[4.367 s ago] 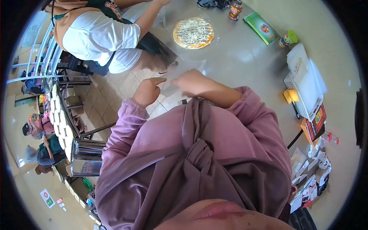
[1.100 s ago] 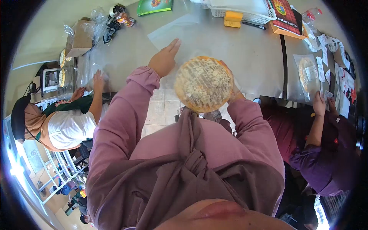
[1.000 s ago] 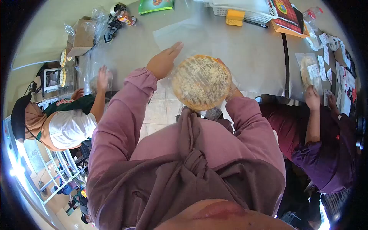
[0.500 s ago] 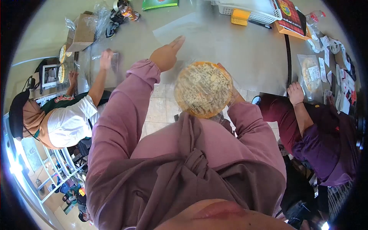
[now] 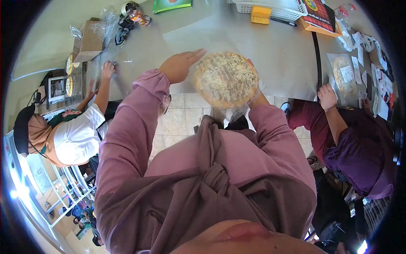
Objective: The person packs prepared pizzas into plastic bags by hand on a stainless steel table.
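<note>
A round pizza [image 5: 226, 80] with crumbly pale topping, inside clear plastic, is held up over the near edge of the steel table. My right hand [image 5: 259, 99] grips it at its right rim, with most of the fingers hidden behind or under it. Loose plastic hangs at the lower right of the pizza. Just left of the pizza is my left hand [image 5: 177, 67], its fingers stretched out flat towards the rim. Nothing is in that hand. A thin clear sheet [image 5: 182, 38] lies on the table beyond it.
A white basket [image 5: 270, 9], an orange-yellow pad [image 5: 260, 15] and a black marker [image 5: 283, 21] lie at the back. Co-workers stand on both sides; one hand [image 5: 327, 97] rests near another packaged pizza [image 5: 341, 76]. A cardboard box [image 5: 89, 40] stands left.
The pizza has moved up in view, away from my body, and tilted slightly. My left hand has shifted a little nearer me, fingers now pointing more to the right. The left co-worker's hand moved left.
</note>
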Demonstrator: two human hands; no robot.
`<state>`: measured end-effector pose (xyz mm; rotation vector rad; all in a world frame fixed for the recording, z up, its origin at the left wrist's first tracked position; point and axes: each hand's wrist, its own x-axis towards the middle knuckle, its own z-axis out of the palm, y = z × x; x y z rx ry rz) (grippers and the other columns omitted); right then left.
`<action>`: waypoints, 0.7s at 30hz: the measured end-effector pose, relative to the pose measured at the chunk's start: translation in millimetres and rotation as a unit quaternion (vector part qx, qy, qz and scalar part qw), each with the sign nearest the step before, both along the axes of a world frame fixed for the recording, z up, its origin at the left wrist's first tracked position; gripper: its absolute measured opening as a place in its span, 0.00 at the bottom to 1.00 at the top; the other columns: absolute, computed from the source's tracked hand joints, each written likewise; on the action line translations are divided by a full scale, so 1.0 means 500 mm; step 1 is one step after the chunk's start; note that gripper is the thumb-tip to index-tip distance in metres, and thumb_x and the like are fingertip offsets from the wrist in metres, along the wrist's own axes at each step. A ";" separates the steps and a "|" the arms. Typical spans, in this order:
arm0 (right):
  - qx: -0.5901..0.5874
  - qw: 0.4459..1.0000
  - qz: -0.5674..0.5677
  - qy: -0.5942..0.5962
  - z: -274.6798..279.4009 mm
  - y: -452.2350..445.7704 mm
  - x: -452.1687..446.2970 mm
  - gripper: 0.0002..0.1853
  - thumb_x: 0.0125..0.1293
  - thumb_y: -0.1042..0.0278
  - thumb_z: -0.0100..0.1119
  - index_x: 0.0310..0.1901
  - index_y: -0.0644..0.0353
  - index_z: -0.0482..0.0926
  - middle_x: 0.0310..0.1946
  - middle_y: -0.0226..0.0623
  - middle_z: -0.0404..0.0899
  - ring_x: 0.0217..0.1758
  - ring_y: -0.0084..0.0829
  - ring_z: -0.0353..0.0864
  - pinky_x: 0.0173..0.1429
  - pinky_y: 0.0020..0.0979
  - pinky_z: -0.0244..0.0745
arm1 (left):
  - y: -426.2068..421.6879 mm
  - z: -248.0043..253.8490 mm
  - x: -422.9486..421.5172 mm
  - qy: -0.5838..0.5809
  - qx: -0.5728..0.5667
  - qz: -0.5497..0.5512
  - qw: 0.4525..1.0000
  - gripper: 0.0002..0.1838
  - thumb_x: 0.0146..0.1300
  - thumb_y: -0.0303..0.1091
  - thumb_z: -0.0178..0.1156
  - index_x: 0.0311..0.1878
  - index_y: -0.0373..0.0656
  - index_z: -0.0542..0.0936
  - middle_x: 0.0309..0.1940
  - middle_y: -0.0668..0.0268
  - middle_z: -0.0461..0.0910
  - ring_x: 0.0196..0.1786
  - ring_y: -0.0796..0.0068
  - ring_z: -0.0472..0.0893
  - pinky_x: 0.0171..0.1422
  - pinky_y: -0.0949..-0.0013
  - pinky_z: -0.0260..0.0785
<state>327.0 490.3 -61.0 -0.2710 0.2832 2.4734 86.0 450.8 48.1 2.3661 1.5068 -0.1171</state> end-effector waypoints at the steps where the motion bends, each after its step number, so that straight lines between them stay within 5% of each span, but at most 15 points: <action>1: 0.003 1.000 -0.004 0.000 -0.002 0.007 0.006 0.27 0.68 0.47 0.36 0.54 0.61 0.71 0.50 0.42 0.75 0.50 0.40 0.76 0.55 0.42 0.72 | -0.003 0.004 -0.001 0.012 0.006 -0.006 1.000 0.44 0.45 0.14 0.46 0.70 0.51 0.51 0.66 0.62 0.59 0.62 0.58 0.65 0.64 0.63 0.62; 14: 0.030 0.997 -0.070 0.016 -0.034 -0.002 0.018 0.29 0.68 0.44 0.31 0.58 0.58 0.68 0.55 0.42 0.71 0.55 0.42 0.71 0.59 0.44 0.67 | -0.017 -0.038 0.018 -0.022 0.032 0.029 0.999 0.37 0.49 0.15 0.46 0.66 0.48 0.58 0.63 0.58 0.64 0.59 0.57 0.70 0.62 0.63 0.64; 17: 0.040 0.994 -0.090 0.055 -0.053 0.005 0.013 0.31 0.68 0.42 0.29 0.60 0.57 0.66 0.56 0.42 0.69 0.57 0.43 0.69 0.61 0.45 0.66 | -0.031 -0.052 0.030 -0.082 0.113 0.074 0.987 0.26 0.51 0.17 0.47 0.56 0.43 0.68 0.56 0.57 0.70 0.52 0.55 0.74 0.55 0.61 0.68; 19: 0.053 0.990 -0.101 0.084 -0.054 0.008 0.015 0.32 0.67 0.41 0.28 0.60 0.58 0.66 0.56 0.42 0.69 0.57 0.43 0.69 0.60 0.45 0.66 | -0.039 -0.057 0.041 -0.139 0.146 0.217 0.955 0.16 0.53 0.22 0.49 0.47 0.42 0.71 0.46 0.57 0.75 0.45 0.54 0.75 0.47 0.58 0.70; 21: 0.074 0.991 -0.112 0.018 -0.042 0.010 0.015 0.34 0.67 0.39 0.27 0.60 0.58 0.65 0.57 0.43 0.69 0.58 0.44 0.69 0.61 0.45 0.65 | -0.039 -0.058 0.047 -0.072 0.132 0.263 0.953 0.11 0.54 0.25 0.49 0.43 0.42 0.72 0.41 0.56 0.75 0.43 0.54 0.75 0.45 0.57 0.69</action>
